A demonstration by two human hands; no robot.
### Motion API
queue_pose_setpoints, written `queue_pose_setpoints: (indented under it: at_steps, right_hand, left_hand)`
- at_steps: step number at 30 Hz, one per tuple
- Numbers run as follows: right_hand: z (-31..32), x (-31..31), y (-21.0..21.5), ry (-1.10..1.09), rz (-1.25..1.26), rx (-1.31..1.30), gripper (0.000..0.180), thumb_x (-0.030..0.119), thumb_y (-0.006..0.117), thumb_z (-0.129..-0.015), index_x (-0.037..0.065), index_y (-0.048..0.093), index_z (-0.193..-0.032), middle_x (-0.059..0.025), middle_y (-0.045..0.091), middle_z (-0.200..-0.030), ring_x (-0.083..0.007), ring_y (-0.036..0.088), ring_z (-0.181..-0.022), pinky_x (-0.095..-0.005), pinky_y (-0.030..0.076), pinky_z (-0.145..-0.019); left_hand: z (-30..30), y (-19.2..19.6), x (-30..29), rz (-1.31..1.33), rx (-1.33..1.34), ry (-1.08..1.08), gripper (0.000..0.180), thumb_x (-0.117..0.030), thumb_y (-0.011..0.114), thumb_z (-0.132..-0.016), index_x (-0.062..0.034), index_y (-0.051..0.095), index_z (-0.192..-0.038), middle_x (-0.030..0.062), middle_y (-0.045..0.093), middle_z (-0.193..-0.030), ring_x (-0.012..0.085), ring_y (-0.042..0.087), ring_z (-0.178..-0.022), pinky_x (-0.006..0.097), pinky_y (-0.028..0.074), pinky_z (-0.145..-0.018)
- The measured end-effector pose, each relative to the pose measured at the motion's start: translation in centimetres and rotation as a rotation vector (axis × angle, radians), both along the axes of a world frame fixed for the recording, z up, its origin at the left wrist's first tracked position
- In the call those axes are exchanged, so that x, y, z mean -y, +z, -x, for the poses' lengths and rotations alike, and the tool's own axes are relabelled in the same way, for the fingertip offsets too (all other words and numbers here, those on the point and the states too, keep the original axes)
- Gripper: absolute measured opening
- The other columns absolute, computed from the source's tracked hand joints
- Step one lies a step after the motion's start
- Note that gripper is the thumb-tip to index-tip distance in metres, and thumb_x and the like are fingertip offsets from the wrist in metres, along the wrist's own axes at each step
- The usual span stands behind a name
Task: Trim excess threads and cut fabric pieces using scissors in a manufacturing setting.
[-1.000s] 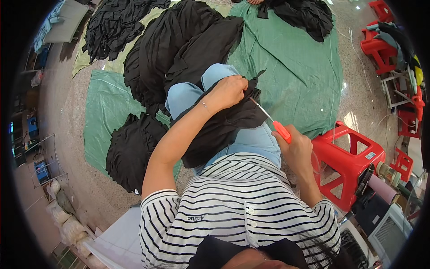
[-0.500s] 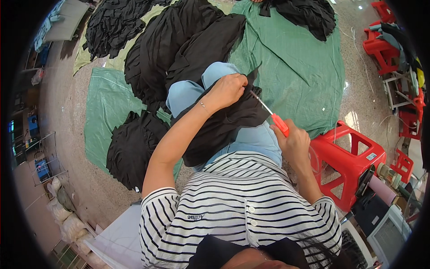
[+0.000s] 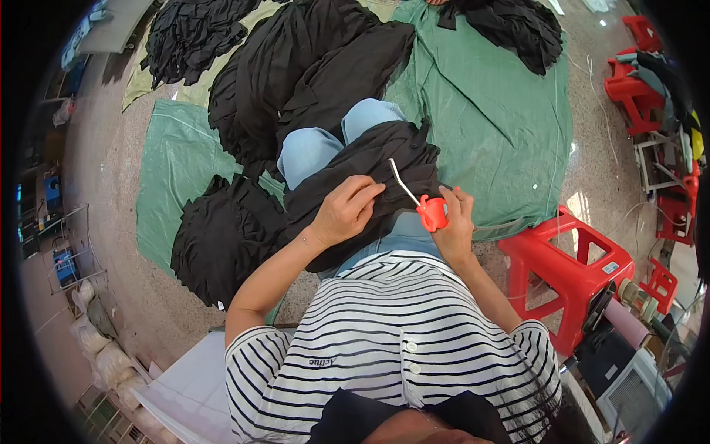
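A gathered piece of black cloth (image 3: 355, 177) lies across my lap, over the light blue trousers (image 3: 309, 157). At its near middle, my left hand (image 3: 345, 212) has its fingers bent and pinched together on the cloth, although the fingertips partly hide what is between them. On the right side of the lap, my right hand (image 3: 455, 226) grips a pair of scissors (image 3: 432, 213) by their red handles. Their narrow silver blades point up and left over the cloth, a little right of my left fingertips.
Large heaps of black cloth (image 3: 296, 74) lie ahead on green sheeting (image 3: 503, 133), with a smaller black pile (image 3: 225, 237) at my left. A red plastic stool (image 3: 562, 274) stands close at my right. Another person's hand (image 3: 436, 2) shows at the top edge.
My left hand has come back nearer and left across the cloth. My right hand has risen slightly leftward, turning the scissors so their handles face up. The cloth's raised corner has dropped.
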State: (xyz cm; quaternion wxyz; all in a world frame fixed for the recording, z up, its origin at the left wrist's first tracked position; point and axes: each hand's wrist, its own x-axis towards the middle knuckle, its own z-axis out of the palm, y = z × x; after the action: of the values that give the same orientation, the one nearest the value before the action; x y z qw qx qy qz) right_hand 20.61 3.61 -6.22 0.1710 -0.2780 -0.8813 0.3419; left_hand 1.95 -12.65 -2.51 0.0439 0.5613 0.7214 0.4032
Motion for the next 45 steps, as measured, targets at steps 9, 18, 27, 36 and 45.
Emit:
queue_pose_setpoints:
  at_steps: [9, 18, 27, 36, 45]
  right_hand:
    - [2.8, -5.4, 4.5, -0.115, -0.128, -0.138, 0.035, -0.004, 0.071, -0.074, 0.006, 0.062, -0.106, -0.0116, 0.064, -0.090, -0.0289, 0.066, -0.081, -0.0350, 0.052, -0.069]
    - [10.2, -12.5, 7.0, 0.079, -0.337, 0.061, 0.027, 0.019, 0.072, -0.082, 0.011, 0.063, -0.106, -0.0150, 0.067, -0.094, -0.0386, 0.063, -0.084, -0.0388, 0.050, -0.068]
    - [3.3, -6.9, 11.5, 0.111, -0.072, 0.153, 0.030, 0.033, 0.075, -0.082, 0.008, 0.064, -0.096, -0.0142, 0.067, -0.081, -0.0376, 0.064, -0.069, -0.0425, 0.048, -0.058]
    - [3.0, -6.3, 11.2, 0.104, -0.029, 0.096, 0.028, 0.031, 0.075, -0.082, 0.009, 0.065, -0.095, -0.0140, 0.067, -0.079, -0.0377, 0.063, -0.067, -0.0431, 0.048, -0.058]
    - [2.3, -5.0, 7.7, 0.217, -0.013, 0.352, 0.033, 0.039, 0.070, -0.085, 0.007, 0.061, -0.087, -0.0170, 0.065, -0.072, -0.0403, 0.063, -0.067, -0.0479, 0.047, -0.057]
  left_hand:
    - [1.2, 0.3, -2.2, -0.033, 0.047, 0.026, 0.027, -0.007, 0.073, -0.075, -0.0024, 0.065, -0.101, 0.0105, 0.062, -0.095, 0.0277, 0.060, -0.087, 0.035, 0.051, -0.075]
    - [9.7, 0.0, -9.4, 0.541, 1.047, -0.117, 0.026, -0.024, 0.077, -0.081, -0.0057, 0.065, -0.068, -0.0057, 0.053, -0.060, 0.0045, 0.044, -0.054, 0.024, 0.034, -0.051]
    - [13.3, 3.7, -9.8, 0.753, 0.989, -0.097, 0.021, -0.025, 0.078, -0.081, -0.0086, 0.067, -0.074, -0.0038, 0.060, -0.065, 0.0052, 0.054, -0.055, 0.020, 0.042, -0.052]
    - [11.8, 2.5, -9.1, 0.798, 0.814, -0.112, 0.020, -0.021, 0.072, -0.085, -0.0017, 0.067, -0.082, 0.0020, 0.063, -0.070, 0.0095, 0.056, -0.057, 0.024, 0.048, -0.055]
    - [11.3, 0.9, -6.7, 0.450, 1.030, -0.275, 0.012, -0.013, 0.065, -0.085, -0.0013, 0.069, -0.083, 0.0032, 0.070, -0.078, 0.0081, 0.063, -0.075, 0.024, 0.049, -0.071]
